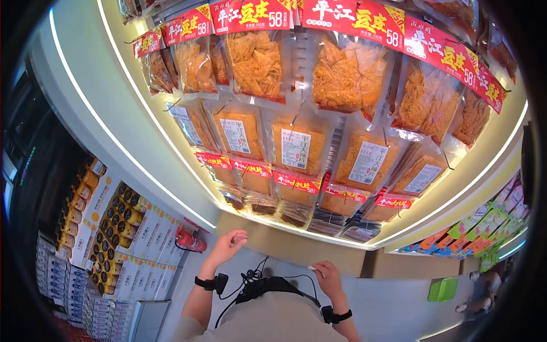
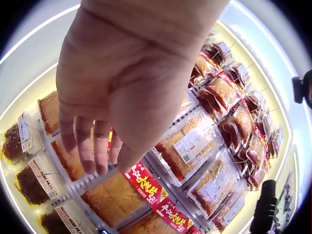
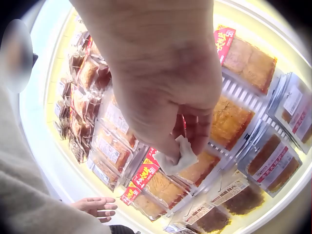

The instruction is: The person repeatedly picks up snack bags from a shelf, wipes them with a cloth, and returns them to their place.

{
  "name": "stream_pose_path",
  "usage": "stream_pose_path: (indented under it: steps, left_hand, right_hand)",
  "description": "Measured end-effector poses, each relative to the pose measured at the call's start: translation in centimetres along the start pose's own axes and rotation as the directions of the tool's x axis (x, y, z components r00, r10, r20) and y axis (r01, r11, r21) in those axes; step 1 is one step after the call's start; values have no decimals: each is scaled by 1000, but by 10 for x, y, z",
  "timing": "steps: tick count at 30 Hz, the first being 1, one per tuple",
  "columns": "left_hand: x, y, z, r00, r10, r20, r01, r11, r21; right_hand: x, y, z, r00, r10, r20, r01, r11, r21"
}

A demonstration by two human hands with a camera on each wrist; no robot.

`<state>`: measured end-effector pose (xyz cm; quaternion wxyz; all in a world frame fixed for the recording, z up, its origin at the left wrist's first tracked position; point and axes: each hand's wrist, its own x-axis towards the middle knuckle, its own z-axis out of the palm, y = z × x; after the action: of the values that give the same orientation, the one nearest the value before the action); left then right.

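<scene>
My left hand (image 1: 229,246) holds nothing, its fingers loosely bent in front of the lower part of a lit snack display. In the left wrist view the same hand (image 2: 122,92) hangs over flat orange packets (image 2: 114,197) with red header cards, its fingers relaxed. Between thumb and fingers, my right hand (image 3: 170,92) pinches a crumpled white tissue (image 3: 176,158). From the head view, that right hand (image 1: 329,279) is low, below the display, with the tissue (image 1: 311,267) small at its fingertips. Clear packets with white labels (image 1: 296,148) hang on hooks ahead.
Larger bags (image 1: 256,65) under red cards hang along the top. A red fire extinguisher (image 1: 191,241) stands at the left near stacked cartons (image 1: 149,233) and jars. At the right are a green basket (image 1: 443,289) and colourful packets (image 1: 478,222). Hooks (image 1: 297,111) stick out between bags.
</scene>
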<state>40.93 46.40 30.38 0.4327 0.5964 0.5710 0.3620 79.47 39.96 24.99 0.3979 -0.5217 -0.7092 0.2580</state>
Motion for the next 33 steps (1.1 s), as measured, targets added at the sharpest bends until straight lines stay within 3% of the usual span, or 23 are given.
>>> stream_pose_path:
  steps: [7, 11, 13, 15, 17, 19, 21, 23, 25, 28, 33]
  left_hand:
    - [36, 43, -33, 995, 74, 67, -75, 997, 10]
    - [69, 102, -59, 951, 311, 3, -309, 945, 104]
    - [85, 138, -77, 939, 333, -84, -322, 938, 126]
    - [104, 174, -102, 775, 517, -363, -490, 855, 171]
    - [122, 216, -133, 602, 602, -524, -540, 791, 289]
    - [138, 261, -164, 425, 681, -596, -564, 714, 415]
    - [155, 292, -189, 376, 697, -610, -557, 696, 452]
    - [184, 301, -207, 405, 692, -598, -550, 707, 445]
    - [207, 293, -213, 440, 690, -575, -544, 714, 441]
    - [229, 282, -212, 584, 623, -521, -547, 776, 314]
    - [216, 294, -204, 636, 518, -572, -516, 837, 183]
  right_hand:
    - [30, -7, 8, 999, 5, -37, -7, 999, -52]
    - [43, -3, 32, 996, -49, -77, 47, 998, -32]
    - [54, -18, 38, 997, -54, -56, 53, 998, -14]
    - [63, -22, 45, 996, -59, -64, 57, 998, -24]
    - [69, -24, 50, 996, -57, -75, 54, 998, -35]
    - [72, -27, 55, 995, 0, -102, -4, 999, -36]
    - [69, -28, 57, 998, 16, -64, -20, 998, -58]
    - [69, -25, 60, 999, 35, -29, -37, 996, -78]
    - [67, -24, 66, 996, -5, -90, -2, 996, -84]
    - [61, -25, 70, 992, 67, -108, -78, 991, -105]
    - [56, -30, 74, 981, 121, -150, -139, 983, -118]
